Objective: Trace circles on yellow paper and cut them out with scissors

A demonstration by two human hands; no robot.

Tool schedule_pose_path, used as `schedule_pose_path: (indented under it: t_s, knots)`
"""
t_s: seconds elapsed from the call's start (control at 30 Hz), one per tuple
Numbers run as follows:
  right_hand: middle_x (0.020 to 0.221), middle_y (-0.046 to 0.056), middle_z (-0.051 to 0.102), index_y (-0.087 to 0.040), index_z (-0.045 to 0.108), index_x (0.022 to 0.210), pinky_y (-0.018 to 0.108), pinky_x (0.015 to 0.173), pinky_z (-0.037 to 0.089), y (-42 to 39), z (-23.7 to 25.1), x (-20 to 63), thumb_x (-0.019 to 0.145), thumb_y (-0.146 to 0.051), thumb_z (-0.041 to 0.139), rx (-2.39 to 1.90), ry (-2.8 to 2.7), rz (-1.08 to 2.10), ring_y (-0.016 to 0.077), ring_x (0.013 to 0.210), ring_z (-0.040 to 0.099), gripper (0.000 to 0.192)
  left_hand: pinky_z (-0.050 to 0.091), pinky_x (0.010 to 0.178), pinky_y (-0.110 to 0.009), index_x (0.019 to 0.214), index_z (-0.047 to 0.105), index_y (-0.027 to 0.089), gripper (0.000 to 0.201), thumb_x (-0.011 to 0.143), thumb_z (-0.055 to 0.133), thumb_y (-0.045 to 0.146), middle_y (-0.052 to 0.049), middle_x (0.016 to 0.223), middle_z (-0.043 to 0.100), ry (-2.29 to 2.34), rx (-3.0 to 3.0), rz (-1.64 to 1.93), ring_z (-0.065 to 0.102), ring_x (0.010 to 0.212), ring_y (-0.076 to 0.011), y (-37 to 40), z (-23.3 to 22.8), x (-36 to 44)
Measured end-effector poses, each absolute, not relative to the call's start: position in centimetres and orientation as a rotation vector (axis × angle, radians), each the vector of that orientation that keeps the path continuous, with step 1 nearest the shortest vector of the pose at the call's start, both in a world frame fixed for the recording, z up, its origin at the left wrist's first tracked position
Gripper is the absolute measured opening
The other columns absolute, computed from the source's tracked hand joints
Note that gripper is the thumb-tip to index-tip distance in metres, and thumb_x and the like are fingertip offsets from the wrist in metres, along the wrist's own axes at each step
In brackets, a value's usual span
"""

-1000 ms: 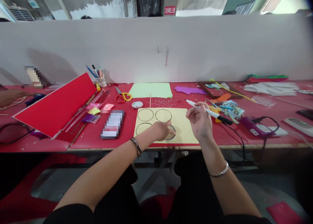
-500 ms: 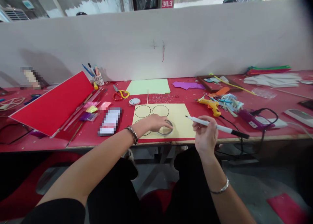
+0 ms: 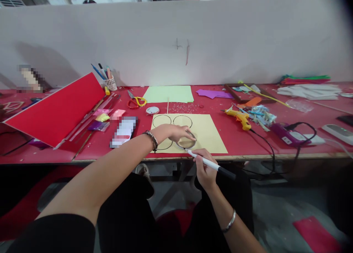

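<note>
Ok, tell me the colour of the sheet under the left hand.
Pale yellow sheet, with black circles drawn on it; head view.

L hand [image 3: 176,132] stretched fwd, palm down, fingers spread; R hand [image 3: 203,168] closer in, fingers curled in pinch grip.

— What did the person have on?

— Black clothing: a dark sleeve showed at the upper left arm near the bottom edge of the view, and the lap was covered in black as well. Both forearms were bare below that.

— Any jewellery?

— Yes. The left wrist carried a dark, beaded-looking bracelet [image 3: 152,140] with metallic glints, sitting just behind the left hand [image 3: 176,132]. The right wrist wore a thin, plain silver bangle [image 3: 230,221], set a good way back from the right hand [image 3: 204,169].

— Rings, gloves, a watch?

— Too small to tell about rings; both hands were bare of gloves.
</note>
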State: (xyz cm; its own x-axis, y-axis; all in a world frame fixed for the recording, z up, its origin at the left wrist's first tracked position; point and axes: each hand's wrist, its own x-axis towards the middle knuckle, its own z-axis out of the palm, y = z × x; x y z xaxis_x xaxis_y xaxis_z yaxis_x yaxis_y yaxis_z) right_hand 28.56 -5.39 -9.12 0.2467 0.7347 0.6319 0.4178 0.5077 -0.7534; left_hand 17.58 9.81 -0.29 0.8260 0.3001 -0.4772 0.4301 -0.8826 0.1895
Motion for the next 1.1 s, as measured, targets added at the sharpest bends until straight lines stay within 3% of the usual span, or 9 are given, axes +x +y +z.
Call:
schedule_pose_path:
  t_s: [0.3, 0.47, 0.6, 0.7, 0.8, 0.93, 1.1]
  knots:
    - [0.078, 0.005, 0.063, -0.024, 0.060, 0.085, 0.035, 0.065, 0.048, -4.3, -10.1, 28.1, 0.085, -0.020, 0.047, -1.117, -1.492, 0.226, 0.0217, 0.072, 0.060, 0.013, 0.043, 0.085, -0.033, 0.129, 0.042, 0.039, 0.071, 0.067, 0.049, 0.004, -0.001, 0.136, 0.038, 0.583, 2.704, -0.590, 0.047, 0.111, -0.0229, 9.7, -0.7, 17.9]
    - [0.084, 0.006, 0.059, -0.022, 0.054, 0.093, 0.036, 0.071, 0.047, -2.9, -9.4, 29.9, 0.089, -0.026, 0.039, -1.161, -1.296, 0.092, 0.0211, 0.076, 0.059, 0.016, 0.041, 0.088, -0.035, 0.129, 0.043, 0.037, 0.070, 0.068, 0.048, 0.005, -0.002, 0.136, 0.039, 0.581, 2.717, -0.545, 0.045, 0.113, -0.0236, 9.7, -0.6, 17.8]
    - [0.097, 0.007, 0.059, -0.022, 0.049, 0.101, 0.035, 0.079, 0.044, -1.1, -8.3, 33.0, 0.091, -0.028, 0.036, -1.276, -1.229, 0.059, 0.0196, 0.084, 0.060, 0.018, 0.035, 0.094, -0.037, 0.128, 0.044, 0.037, 0.061, 0.073, 0.048, 0.012, 0.000, 0.135, 0.039, 0.550, 2.734, -0.497, 0.034, 0.121, -0.0239, 9.8, -0.8, 17.3]
    - [0.083, 0.005, 0.062, -0.021, 0.055, 0.092, 0.033, 0.070, 0.044, 0.0, -8.3, 34.8, 0.087, -0.033, 0.044, -1.388, -1.344, 0.110, 0.0216, 0.075, 0.059, 0.017, 0.033, 0.097, -0.038, 0.130, 0.041, 0.035, 0.054, 0.077, 0.050, 0.027, -0.002, 0.135, 0.038, 0.547, 2.745, -0.416, 0.034, 0.120, -0.0247, 9.7, -1.1, 16.6]
    - [0.071, 0.003, 0.059, -0.021, 0.056, 0.091, 0.031, 0.061, 0.041, 0.5, -9.0, 35.4, 0.085, -0.034, 0.047, -1.460, -1.474, 0.164, 0.0220, 0.065, 0.057, 0.017, 0.026, 0.101, -0.042, 0.135, 0.034, 0.031, 0.068, 0.073, 0.056, 0.046, -0.008, 0.141, 0.029, 0.613, 2.703, -0.311, 0.025, 0.127, -0.0286, 9.6, -1.5, 15.8]
    - [0.081, 0.007, 0.061, -0.022, 0.053, 0.093, 0.032, 0.066, 0.041, 0.7, -9.7, 35.4, 0.086, -0.033, 0.045, -1.486, -1.579, 0.178, 0.0251, 0.078, 0.058, 0.016, 0.021, 0.105, -0.040, 0.139, 0.024, 0.026, 0.085, 0.068, 0.058, 0.058, -0.012, 0.148, 0.015, 0.672, 2.621, -0.285, 0.014, 0.133, -0.0291, 9.5, -1.6, 14.9]
    - [0.082, 0.007, 0.059, -0.022, 0.050, 0.096, 0.033, 0.068, 0.040, 0.7, -9.6, 35.5, 0.088, -0.031, 0.041, -1.505, -1.634, 0.158, 0.0260, 0.082, 0.057, 0.015, 0.024, 0.104, -0.036, 0.139, 0.024, 0.021, 0.088, 0.067, 0.062, 0.053, -0.013, 0.144, 0.024, 0.667, 2.661, -0.284, 0.023, 0.130, -0.0262, 9.2, -1.9, 14.8]
